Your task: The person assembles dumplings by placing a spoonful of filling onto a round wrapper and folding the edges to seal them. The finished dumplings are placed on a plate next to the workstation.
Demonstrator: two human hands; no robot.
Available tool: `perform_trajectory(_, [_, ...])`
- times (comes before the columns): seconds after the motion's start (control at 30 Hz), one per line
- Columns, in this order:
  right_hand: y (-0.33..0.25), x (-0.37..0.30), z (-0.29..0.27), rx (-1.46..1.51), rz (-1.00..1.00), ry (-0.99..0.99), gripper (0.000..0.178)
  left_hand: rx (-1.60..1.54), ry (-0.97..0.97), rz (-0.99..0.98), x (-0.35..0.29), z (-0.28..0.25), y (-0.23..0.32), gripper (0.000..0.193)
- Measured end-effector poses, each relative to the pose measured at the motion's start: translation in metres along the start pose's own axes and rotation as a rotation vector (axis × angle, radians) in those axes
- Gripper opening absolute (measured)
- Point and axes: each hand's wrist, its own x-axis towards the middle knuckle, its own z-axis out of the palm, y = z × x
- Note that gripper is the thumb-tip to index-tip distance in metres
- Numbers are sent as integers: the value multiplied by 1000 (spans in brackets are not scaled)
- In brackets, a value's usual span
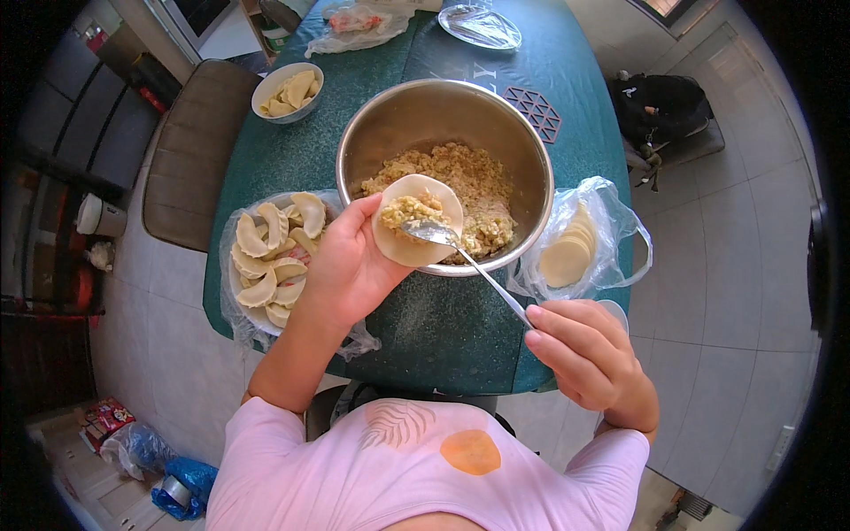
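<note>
A round dough wrapper (409, 250) rests on the fingers of my left hand (359, 265), above the near rim of a large steel bowl (376, 115). On the wrapper lies a small mound of filling (414, 209). My right hand (584, 354) grips the handle of a metal spoon (496, 288), and the spoon's tip touches the filling. More chopped filling (478, 177) covers the bottom of the bowl. Left of my left hand, folded dumplings (274, 257) sit on a plate lined with plastic. A clear bag to the right of the bowl holds stacked dough wrappers (568, 252).
A white bowl (305, 110) of folded dumplings stands at the far left of the green table (425, 345). Behind are a plastic bag (354, 31) and a wrapped plate (482, 26). A lattice trivet (534, 113) lies beside the steel bowl. Chairs flank the table.
</note>
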Motion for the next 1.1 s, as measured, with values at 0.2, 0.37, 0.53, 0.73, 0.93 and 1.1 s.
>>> perform_trajectory(0.2, [1, 1, 0, -61, -47, 11, 24, 62, 65, -16, -1, 7, -3, 43])
perform_trajectory(0.37, [8, 2, 9, -147, -136, -88, 21, 61, 118, -29, -1, 11, -6, 43])
perform_trajectory(0.53, [9, 0, 5, -137, -145, -62, 21, -64, 25, -64, -1, -7, 0, 43])
perform_trajectory(0.73, [6, -1, 4, 20, -20, -19, 25, -101, 33, -71, 0, -7, -2, 43])
perform_trajectory(0.93, [18, -7, 10, -40, 77, 79, 27, -9, 91, -7, -2, -3, -1, 43])
perform_trajectory(1.1, [13, -8, 14, 17, 69, 47, 27, -59, 60, 2, -2, -10, -1, 43])
